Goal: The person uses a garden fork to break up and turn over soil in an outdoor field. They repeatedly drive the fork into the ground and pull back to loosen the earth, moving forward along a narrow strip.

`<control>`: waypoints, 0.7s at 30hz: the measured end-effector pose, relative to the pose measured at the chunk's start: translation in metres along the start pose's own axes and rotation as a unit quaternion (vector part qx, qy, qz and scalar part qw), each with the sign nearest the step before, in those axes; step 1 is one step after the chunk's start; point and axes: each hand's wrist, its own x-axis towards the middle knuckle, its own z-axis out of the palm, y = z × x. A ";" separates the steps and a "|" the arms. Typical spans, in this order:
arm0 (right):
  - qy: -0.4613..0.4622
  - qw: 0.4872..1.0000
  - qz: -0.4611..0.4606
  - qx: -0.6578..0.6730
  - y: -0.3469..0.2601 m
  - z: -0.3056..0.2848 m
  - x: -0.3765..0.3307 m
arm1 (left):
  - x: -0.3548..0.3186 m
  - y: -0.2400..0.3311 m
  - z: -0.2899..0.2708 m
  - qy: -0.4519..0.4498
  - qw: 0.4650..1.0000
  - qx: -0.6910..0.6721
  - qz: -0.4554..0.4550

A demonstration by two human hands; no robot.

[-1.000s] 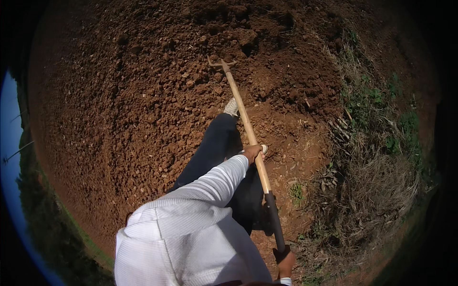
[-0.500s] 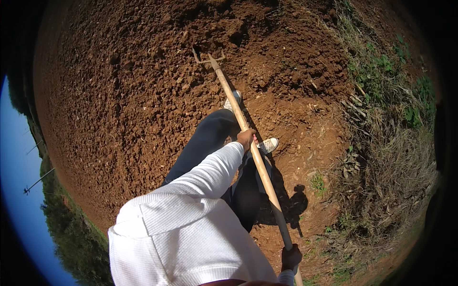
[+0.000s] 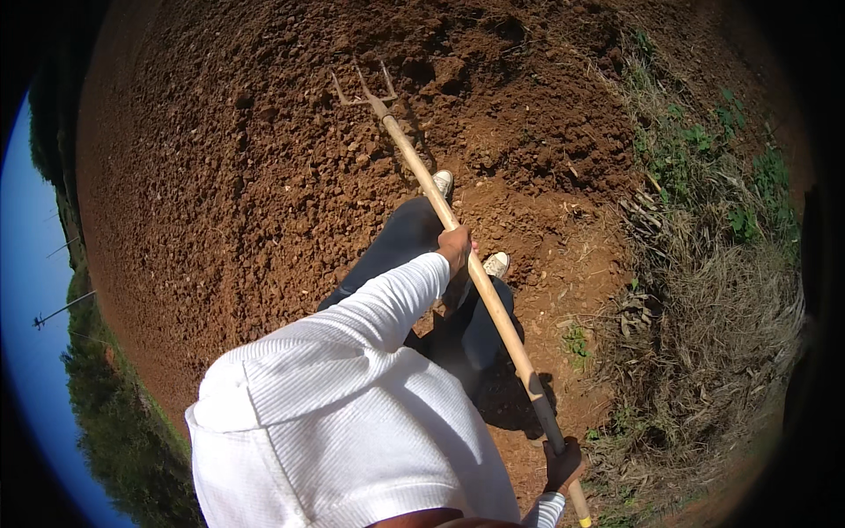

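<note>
Observed both hands on one long-handled garden fork [image 3: 458, 238]. Left hand [image 3: 455, 249] found midway along the pale wooden shaft, fingers [image 3: 461, 239] wrapped tight around it, white ribbed sleeve [image 3: 387, 304] reaching to the wrist. Right hand [image 3: 562, 464] found low on the shaft near its butt end, fingers clamped on the dark section of the handle. Shaft ran diagonally up and away from the left fingers to a pronged metal head [image 3: 363, 91], well beyond them, prongs pointing away, against loose red-brown soil [image 3: 220, 194]; could not tell whether head touched soil or sat just above it. Noted two light-coloured shoes [image 3: 443, 183] just beside the shaft, one beyond the left fingers, one right of them. Noted dry grass and green weeds [image 3: 713, 290] well to the right of both hands.
</note>
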 end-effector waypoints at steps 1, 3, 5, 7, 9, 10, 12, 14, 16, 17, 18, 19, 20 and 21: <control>0.044 0.996 0.062 -0.046 0.023 -0.026 -0.014 | -0.019 -0.016 0.010 -0.014 0.999 -0.010 -0.027; 0.175 0.969 0.133 -0.114 0.070 -0.080 -0.052 | -0.061 -0.050 0.029 -0.051 0.994 -0.051 -0.082; 0.308 0.921 0.194 -0.142 0.107 -0.139 -0.087 | -0.104 -0.075 0.046 -0.112 0.983 -0.085 -0.118; 0.427 0.867 0.209 -0.147 0.125 -0.190 -0.118 | -0.139 -0.091 0.058 -0.160 0.969 -0.095 -0.160; 0.533 0.820 0.175 -0.112 0.123 -0.229 -0.140 | -0.168 -0.100 0.066 -0.187 0.960 -0.097 -0.182; 0.576 0.802 0.136 -0.084 0.115 -0.246 -0.149 | -0.180 -0.103 0.067 -0.185 0.959 -0.098 -0.191; 0.648 0.761 0.026 -0.003 0.089 -0.273 -0.162 | -0.195 -0.101 0.062 -0.200 0.957 -0.081 -0.195; 0.675 0.717 -0.128 0.119 0.055 -0.295 -0.171 | -0.204 -0.091 0.052 -0.237 0.953 -0.041 -0.185; 0.639 0.636 -0.329 0.281 0.018 -0.316 -0.178 | -0.210 -0.074 0.042 -0.226 0.958 -0.050 -0.171; 0.598 0.591 -0.416 0.346 -0.001 -0.325 -0.180 | -0.212 -0.064 0.036 -0.223 0.958 -0.051 -0.173; 0.548 0.550 -0.489 0.398 -0.020 -0.335 -0.183 | -0.215 -0.052 0.031 -0.221 0.958 -0.054 -0.173; 0.498 0.503 -0.552 0.440 -0.039 -0.344 -0.184 | -0.218 -0.039 0.028 -0.234 0.960 -0.054 -0.145; 0.452 0.474 -0.596 0.464 -0.057 -0.351 -0.186 | -0.220 -0.025 0.024 -0.224 0.961 -0.083 -0.142; 0.414 0.451 -0.632 0.475 -0.075 -0.358 -0.186 | -0.221 -0.010 0.018 -0.232 0.958 -0.096 -0.140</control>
